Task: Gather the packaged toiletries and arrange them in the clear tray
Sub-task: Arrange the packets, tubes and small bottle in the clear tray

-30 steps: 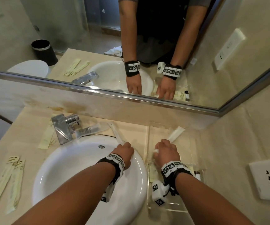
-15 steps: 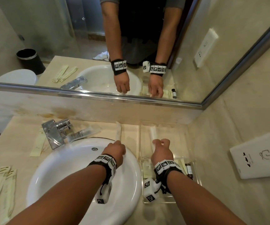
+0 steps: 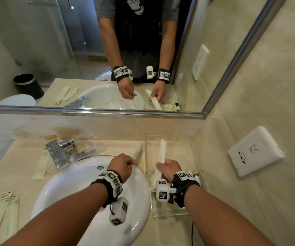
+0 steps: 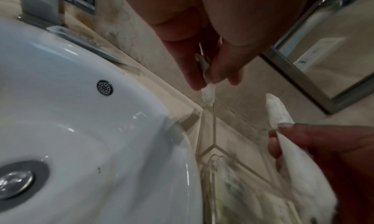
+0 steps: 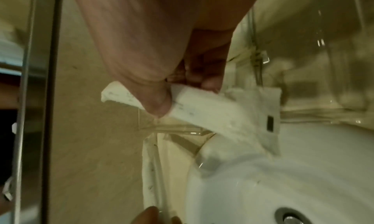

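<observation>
The clear tray (image 3: 169, 214) stands on the counter right of the sink. My right hand (image 3: 159, 166) is over the tray and grips a long white packet (image 3: 162, 151) near its lower end, thumb pressed on it (image 5: 192, 109). That packet points toward the back wall. My left hand (image 3: 132, 163) is over the sink's back rim and pinches the end of a second long white packet (image 3: 137, 150) between thumb and fingers (image 4: 208, 93). This second packet lies along the counter just outside the tray's left wall. Flat packets in the tray's near part are partly hidden by my right wrist.
The white sink (image 3: 68, 185) fills the centre, with a chrome faucet (image 3: 58, 153) behind it. A clear-wrapped item (image 3: 88, 151) lies beside the faucet. Pale packets lie left of it (image 3: 42, 164) and at the counter's near left (image 3: 4, 212). A wall socket (image 3: 255, 150) is at right.
My right hand has swung its packet from slanting right to pointing straight back over the tray. The left hand's packet has turned to lie beside the tray's left wall.
</observation>
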